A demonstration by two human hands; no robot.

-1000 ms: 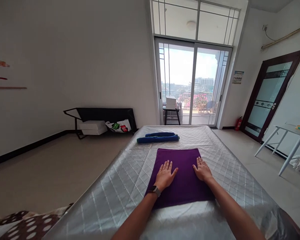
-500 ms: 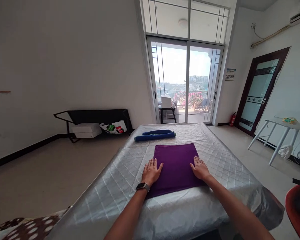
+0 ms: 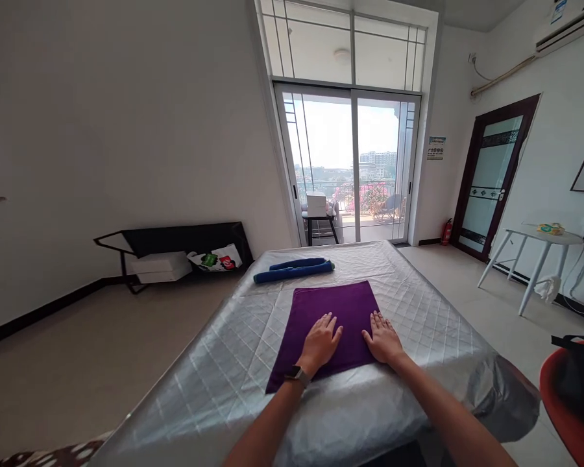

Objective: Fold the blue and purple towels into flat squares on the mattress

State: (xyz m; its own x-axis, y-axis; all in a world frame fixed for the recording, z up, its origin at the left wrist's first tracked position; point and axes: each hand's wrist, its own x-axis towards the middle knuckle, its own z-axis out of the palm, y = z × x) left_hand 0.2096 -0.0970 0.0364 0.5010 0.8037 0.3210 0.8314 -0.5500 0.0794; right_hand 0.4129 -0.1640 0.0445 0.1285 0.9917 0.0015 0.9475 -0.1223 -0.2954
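Observation:
A purple folded towel (image 3: 335, 311) lies flat on a bed with a shiny quilted silver cover (image 3: 214, 383). My left hand (image 3: 320, 342), with a watch on the wrist, rests palm down on the towel's near middle, fingers spread. My right hand (image 3: 382, 338) lies flat on the towel's right near edge, fingers stretched out. Neither hand holds anything. Two rolled blue towels (image 3: 293, 270) lie side by side on the bed beyond the purple one.
A black rack (image 3: 185, 240) with white boxes and a bag stands by the left wall. A stool (image 3: 320, 224) stands at the glass sliding door. A white table (image 3: 540, 250) is at the right; a red chair (image 3: 567, 415) with a dark bag is nearby.
My left hand slid from the towel's left edge toward its middle. My right hand moved slightly inward. The view shifted right and back a little.

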